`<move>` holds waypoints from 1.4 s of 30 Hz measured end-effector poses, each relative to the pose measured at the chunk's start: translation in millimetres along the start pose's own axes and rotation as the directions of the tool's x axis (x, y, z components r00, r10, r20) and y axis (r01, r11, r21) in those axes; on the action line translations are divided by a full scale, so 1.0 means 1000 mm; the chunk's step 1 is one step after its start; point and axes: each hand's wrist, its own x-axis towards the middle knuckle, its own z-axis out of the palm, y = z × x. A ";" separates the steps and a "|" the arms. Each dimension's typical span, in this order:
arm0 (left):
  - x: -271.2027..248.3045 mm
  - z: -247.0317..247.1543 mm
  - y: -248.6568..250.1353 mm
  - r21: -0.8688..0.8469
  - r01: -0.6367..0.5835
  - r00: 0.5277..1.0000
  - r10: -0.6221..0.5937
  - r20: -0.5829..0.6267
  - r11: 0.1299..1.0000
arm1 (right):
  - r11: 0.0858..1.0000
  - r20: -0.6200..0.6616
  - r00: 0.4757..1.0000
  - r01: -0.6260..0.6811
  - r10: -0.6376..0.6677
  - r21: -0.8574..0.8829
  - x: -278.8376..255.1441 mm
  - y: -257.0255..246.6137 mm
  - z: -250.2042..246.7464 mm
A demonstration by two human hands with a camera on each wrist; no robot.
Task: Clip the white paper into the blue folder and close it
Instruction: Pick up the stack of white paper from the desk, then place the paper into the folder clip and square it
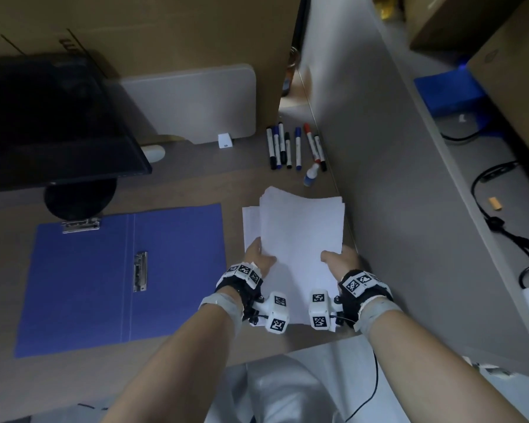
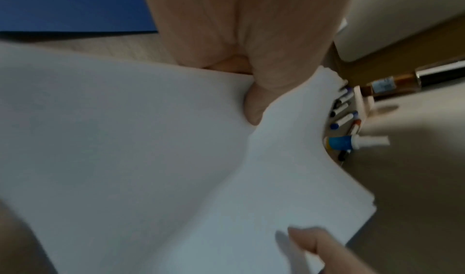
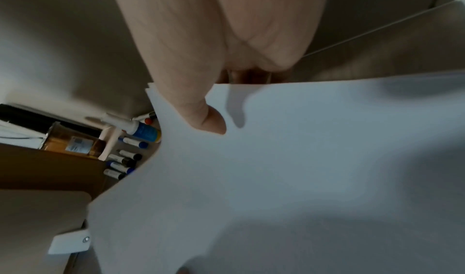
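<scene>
A stack of white paper lies at the desk's right, its top sheets lifted and bowed. My left hand pinches the stack's left edge, thumb on top, fingers underneath. My right hand pinches the right edge the same way. The left wrist view shows my left thumb pressed on the white paper; the right wrist view shows my right thumb on the white paper. The blue folder lies open flat to the left, with a metal clip by its spine and another clip at its top edge.
Several marker pens and a small glue bottle lie behind the paper. A black monitor stands at the back left. A grey partition rises right beside the paper. The desk's front edge runs just under my wrists.
</scene>
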 end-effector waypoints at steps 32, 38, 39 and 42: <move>-0.086 -0.281 -0.005 -0.275 -0.358 0.888 0.235 -0.395 0.892 | 0.865 0.204 0.876 0.346 -0.436 0.364 -0.186 -0.182 0.150; -0.079 -0.293 -0.014 -0.273 -0.398 0.859 0.252 -0.446 0.876 | 0.837 0.093 0.891 0.376 -0.444 0.397 -0.197 -0.175 0.172; -0.076 -0.293 -0.016 -0.250 -0.401 0.855 0.263 -0.446 0.881 | 0.839 0.083 0.896 0.372 -0.436 0.396 -0.198 -0.172 0.173; -0.070 -0.294 -0.024 -0.178 -0.408 0.852 0.303 -0.428 0.896 | 0.851 0.040 0.905 0.382 -0.423 0.362 -0.200 -0.164 0.172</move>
